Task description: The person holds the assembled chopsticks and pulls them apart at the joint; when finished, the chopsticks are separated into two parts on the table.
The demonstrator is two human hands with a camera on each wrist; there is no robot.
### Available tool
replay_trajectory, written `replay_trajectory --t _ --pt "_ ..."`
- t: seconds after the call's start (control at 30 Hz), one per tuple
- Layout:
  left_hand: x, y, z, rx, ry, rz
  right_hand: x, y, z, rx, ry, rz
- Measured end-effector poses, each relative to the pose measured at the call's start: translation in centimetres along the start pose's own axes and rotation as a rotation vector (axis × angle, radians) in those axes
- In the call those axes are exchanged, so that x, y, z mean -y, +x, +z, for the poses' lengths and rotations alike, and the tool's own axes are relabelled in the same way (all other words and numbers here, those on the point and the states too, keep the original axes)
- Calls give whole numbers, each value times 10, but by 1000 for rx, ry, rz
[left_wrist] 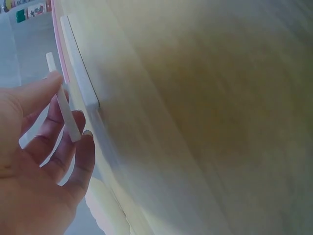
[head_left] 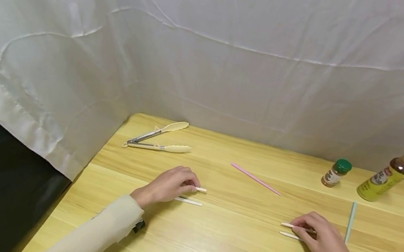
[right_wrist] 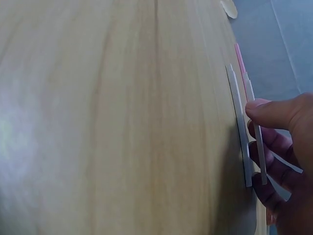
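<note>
Between thumb and fingertips, my left hand [head_left: 169,185] pinches a short white stick [left_wrist: 66,111], just above the table. Another white stick [head_left: 188,201] lies on the wood beside that hand, partly hidden by it in the head view. On the right side, my right hand [head_left: 323,244] pinches a slim white stick [right_wrist: 257,132] whose far end narrows. A similar white stick [right_wrist: 238,117] with a narrowed end lies on the table alongside it, roughly parallel. The two hands are well apart.
A pink stick [head_left: 255,178] lies slantwise farther back on the wooden table [head_left: 205,244]. Spread tongs [head_left: 147,136] rest at the back left. On the right are a pale green stick [head_left: 350,222], a green-lidded spice jar [head_left: 336,173] and a yellow-labelled bottle [head_left: 385,180].
</note>
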State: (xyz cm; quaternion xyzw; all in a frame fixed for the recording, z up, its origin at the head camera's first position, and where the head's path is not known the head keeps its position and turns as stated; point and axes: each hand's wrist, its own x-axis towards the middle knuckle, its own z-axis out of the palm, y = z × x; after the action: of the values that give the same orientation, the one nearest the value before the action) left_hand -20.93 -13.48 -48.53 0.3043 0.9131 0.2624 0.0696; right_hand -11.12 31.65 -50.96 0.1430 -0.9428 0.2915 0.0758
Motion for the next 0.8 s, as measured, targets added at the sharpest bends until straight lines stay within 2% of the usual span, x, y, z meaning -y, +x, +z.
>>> replay_trajectory --t 0.37,0.8 --pt "3 2 2 53 -14 -13 -3 1 1 -2 -45 -10" --pt "6 3 5 53 0 -4 1 4 -1 55 -30 45"
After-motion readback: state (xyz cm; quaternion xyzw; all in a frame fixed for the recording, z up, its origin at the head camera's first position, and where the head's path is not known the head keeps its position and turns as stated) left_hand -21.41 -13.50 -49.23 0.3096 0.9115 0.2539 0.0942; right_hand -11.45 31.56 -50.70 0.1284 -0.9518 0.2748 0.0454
